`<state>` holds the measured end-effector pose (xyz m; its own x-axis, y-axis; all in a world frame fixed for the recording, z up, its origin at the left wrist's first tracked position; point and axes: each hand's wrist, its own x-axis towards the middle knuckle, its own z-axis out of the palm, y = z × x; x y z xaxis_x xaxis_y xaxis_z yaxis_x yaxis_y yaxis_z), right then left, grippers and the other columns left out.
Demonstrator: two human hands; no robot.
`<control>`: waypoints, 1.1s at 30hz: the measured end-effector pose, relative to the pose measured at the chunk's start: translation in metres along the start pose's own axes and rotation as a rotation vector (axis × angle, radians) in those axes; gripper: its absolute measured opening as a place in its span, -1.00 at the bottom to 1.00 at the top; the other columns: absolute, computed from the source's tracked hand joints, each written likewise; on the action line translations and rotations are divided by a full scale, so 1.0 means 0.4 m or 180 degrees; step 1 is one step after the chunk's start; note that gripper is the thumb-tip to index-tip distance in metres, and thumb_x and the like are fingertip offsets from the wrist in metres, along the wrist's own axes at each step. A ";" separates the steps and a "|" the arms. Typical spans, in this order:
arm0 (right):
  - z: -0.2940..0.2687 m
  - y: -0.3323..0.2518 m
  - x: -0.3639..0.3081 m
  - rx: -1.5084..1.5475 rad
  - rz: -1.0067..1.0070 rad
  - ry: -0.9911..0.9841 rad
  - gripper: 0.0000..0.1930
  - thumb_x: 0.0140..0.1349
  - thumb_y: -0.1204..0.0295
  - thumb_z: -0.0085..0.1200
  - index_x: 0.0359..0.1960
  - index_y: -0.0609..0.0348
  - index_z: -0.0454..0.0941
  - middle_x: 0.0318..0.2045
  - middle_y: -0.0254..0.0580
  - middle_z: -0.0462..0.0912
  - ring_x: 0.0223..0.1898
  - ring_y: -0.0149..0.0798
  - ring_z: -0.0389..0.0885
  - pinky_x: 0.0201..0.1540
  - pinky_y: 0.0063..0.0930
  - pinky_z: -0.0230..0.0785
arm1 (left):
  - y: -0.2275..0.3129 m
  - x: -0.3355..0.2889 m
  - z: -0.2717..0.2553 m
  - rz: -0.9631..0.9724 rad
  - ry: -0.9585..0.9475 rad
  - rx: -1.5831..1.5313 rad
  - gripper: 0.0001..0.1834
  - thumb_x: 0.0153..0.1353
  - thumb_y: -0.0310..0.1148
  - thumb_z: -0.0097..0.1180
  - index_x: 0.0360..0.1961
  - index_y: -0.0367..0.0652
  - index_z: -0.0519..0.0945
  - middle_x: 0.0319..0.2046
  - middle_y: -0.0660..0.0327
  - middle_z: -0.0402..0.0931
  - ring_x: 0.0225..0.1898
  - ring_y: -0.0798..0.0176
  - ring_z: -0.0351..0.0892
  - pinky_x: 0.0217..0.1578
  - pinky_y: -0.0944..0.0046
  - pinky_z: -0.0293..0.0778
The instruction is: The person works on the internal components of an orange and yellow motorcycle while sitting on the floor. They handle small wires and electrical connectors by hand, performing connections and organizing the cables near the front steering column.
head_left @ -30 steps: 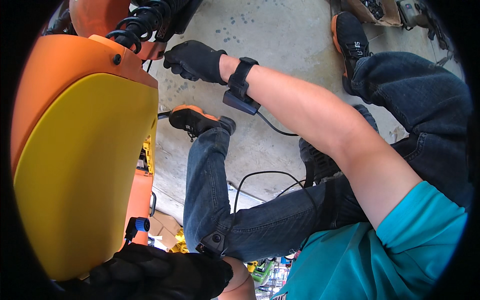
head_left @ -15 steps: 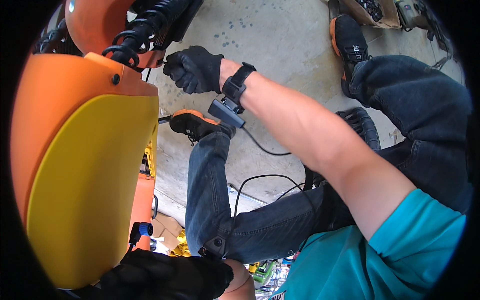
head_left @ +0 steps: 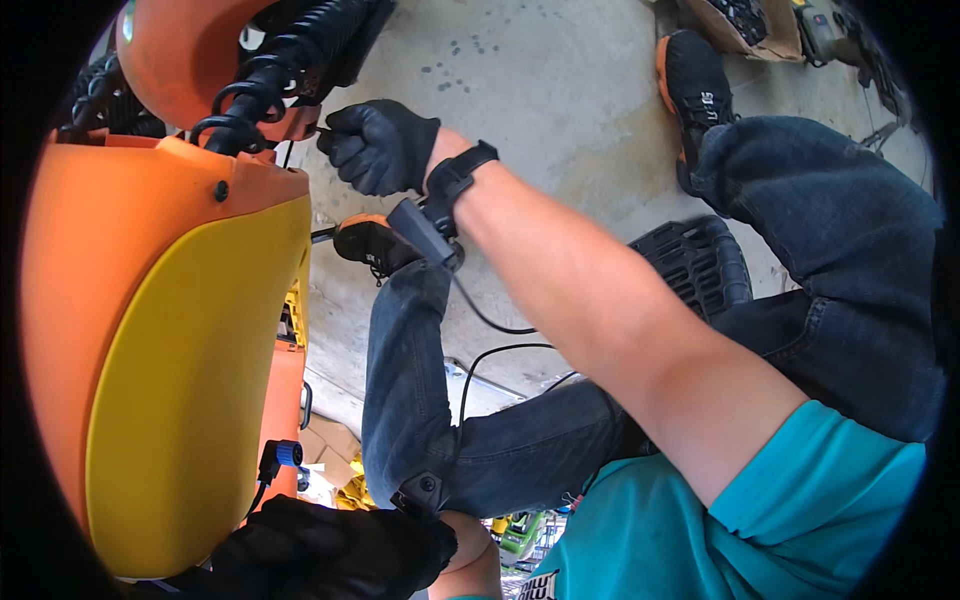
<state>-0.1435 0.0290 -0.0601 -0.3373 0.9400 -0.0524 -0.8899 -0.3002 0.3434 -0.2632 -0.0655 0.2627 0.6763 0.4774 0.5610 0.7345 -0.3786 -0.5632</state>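
The right hand (head_left: 385, 150), black-gloved, is closing in a tight fist around a thin dark rod (head_left: 320, 129), one end of which is showing beside the orange bodywork (head_left: 110, 250). The left hand (head_left: 325, 548), also gloved, is curling near the lower edge of the yellow panel (head_left: 190, 390); its fingers are blending into shadow, so how far open it is, and whether it is gripping anything, cannot be told.

Count: one yellow panel is facing outward on the bodywork, at the left of the view. One blue-ringed connector (head_left: 285, 454) is standing just above the left hand. Two wrist devices are being worn, one per arm. Two dark shoes (head_left: 695, 80) are resting on the concrete floor (head_left: 560, 130).
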 end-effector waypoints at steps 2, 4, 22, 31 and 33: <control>-0.004 0.009 0.001 0.0061 -0.0069 0.0000 -0.65 0.42 0.17 -0.22 -0.60 -0.14 0.25 -0.72 -0.64 0.15 -0.74 -0.60 0.09 -0.70 -0.66 -0.09 | 0.005 0.003 -0.005 0.0031 -0.0001 0.0083 -0.66 0.36 -0.23 0.15 0.00 -0.26 0.49 -0.33 0.00 0.61 -0.38 0.11 0.67 -0.40 0.23 0.67; -0.014 0.015 0.002 0.0334 -0.0022 -0.0129 -0.65 0.38 0.20 -0.21 -0.63 -0.15 0.25 -0.73 -0.61 0.15 -0.75 -0.54 0.11 -0.70 -0.60 -0.06 | 0.009 0.009 -0.008 0.0043 -0.0031 0.0115 -0.67 0.36 -0.24 0.15 0.00 -0.25 0.49 -0.34 0.00 0.61 -0.38 0.12 0.67 -0.40 0.23 0.66; 0.016 0.106 -0.060 -0.5505 -0.1957 0.2360 -0.73 0.32 0.23 -0.01 -0.18 0.18 0.49 -0.37 0.02 0.67 -0.33 0.07 0.65 -0.25 -0.15 0.49 | 0.013 0.016 -0.011 -0.0327 -0.0310 0.0560 -0.64 0.37 -0.23 0.13 0.05 -0.22 0.45 -0.37 0.03 0.56 -0.39 0.15 0.62 -0.45 0.31 0.55; 0.059 0.092 -0.015 -0.6399 -0.2063 0.2785 -0.68 0.32 0.22 0.01 -0.08 0.21 0.47 -0.27 0.11 0.67 -0.23 0.11 0.66 -0.18 -0.11 0.50 | 0.058 -0.104 -0.022 -0.1509 -0.0265 -0.1929 -0.42 0.47 0.00 -0.26 0.13 -0.37 0.35 -0.35 0.05 0.55 -0.26 0.16 0.56 0.01 0.16 0.41; 0.058 0.091 -0.022 -0.6402 -0.2213 0.2715 -0.67 0.31 0.21 0.01 -0.07 0.21 0.47 -0.27 0.11 0.68 -0.23 0.11 0.67 -0.18 -0.10 0.50 | 0.077 -0.149 -0.016 -0.1657 -0.0589 -0.2236 -0.53 0.42 -0.12 -0.11 0.04 -0.37 0.42 -0.29 0.03 0.54 -0.22 0.15 0.54 -0.04 0.16 0.41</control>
<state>-0.1657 0.0136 -0.0255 0.5266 0.8378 -0.1441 0.2298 -0.3035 -0.9247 -0.2806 -0.1105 0.2158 0.2721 0.8218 0.5006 0.8521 -0.4474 0.2714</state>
